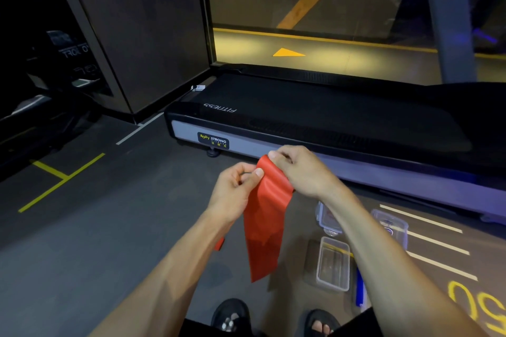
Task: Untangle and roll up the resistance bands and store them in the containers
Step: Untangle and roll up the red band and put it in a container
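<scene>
red band [264,216], top edge pinched between fingers [258,172]

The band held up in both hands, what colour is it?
Plain red, no pattern: the band shows clearly in the head view.

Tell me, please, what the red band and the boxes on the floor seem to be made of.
Red band: probably thin latex or rubber sheet, smooth with a soft sheen; it hangs limp and creases where both hands pinch its top. Nearest box: likely clear hard plastic; the floor shows through its straight walls. The other boxes look alike.
</scene>
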### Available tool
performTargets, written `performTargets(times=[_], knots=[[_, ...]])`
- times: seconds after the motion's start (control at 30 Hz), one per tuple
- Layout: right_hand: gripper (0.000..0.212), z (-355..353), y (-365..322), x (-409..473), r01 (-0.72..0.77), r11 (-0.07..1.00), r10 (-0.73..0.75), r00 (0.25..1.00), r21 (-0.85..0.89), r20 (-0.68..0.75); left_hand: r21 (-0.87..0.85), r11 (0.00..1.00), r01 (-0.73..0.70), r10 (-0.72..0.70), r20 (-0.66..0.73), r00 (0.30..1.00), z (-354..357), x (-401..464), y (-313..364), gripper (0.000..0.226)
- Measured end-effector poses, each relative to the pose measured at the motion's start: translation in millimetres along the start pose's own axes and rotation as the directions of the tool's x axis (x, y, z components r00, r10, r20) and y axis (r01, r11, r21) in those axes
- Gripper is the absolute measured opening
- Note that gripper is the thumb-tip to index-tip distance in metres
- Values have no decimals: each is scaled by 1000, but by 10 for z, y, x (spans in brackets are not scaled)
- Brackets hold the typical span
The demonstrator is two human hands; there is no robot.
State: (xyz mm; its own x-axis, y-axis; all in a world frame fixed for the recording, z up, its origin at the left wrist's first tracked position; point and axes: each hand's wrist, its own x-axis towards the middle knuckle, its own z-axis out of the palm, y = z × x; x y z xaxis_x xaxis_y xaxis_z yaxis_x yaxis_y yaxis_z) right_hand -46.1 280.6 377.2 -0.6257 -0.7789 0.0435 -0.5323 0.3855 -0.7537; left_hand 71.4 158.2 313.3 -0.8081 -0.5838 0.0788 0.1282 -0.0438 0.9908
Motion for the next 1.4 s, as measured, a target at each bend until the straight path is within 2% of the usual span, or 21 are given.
performTargets(times=[0.07,0.23,0.4,0.5,0.6,0.7,0.83,0.97,1.17,1.4], knots=[[30,-3,-33,-26,35,999,-35,999,-10,8,29,1000,-2,3,-20,1000,-14,5,-14,13],[21,-3,-24,-23,64,995,-61,997,-70,49,55,998,-5,4,18,1000,-45,-39,-19,13],[26,44,10,-2,63,992,-54,995,-107,78,128,992,-1,3,-14,1000,-27,-36,-15,13],[23,17,2,-8,78,988,-71,996,-132,55,131,991,-4,5,-7,1000,-31,-56,-4,22],[19,-66,-2,-25,88,992,-87,996,-86,21,102,994,-27,22,47,999,-49,-72,26,30],[15,-122,16,-20,94,995,-95,995,-40,-8,42,999,24,-29,129,991,-71,-86,31,22],[20,-158,34,-4,61,992,-62,998,111,3,5,997,73,-72,210,975,-121,-118,35,16],[21,-198,49,-5,48,996,-51,998,78,29,-8,997,74,-71,186,980,-119,-111,58,13],[48,-193,47,-42,33,998,-38,994,50,102,38,998,49,-55,180,982,-97,-92,58,12],[42,-135,13,-47,22,997,-34,986,74,166,132,991,-33,12,153,988,-85,-75,25,14]])
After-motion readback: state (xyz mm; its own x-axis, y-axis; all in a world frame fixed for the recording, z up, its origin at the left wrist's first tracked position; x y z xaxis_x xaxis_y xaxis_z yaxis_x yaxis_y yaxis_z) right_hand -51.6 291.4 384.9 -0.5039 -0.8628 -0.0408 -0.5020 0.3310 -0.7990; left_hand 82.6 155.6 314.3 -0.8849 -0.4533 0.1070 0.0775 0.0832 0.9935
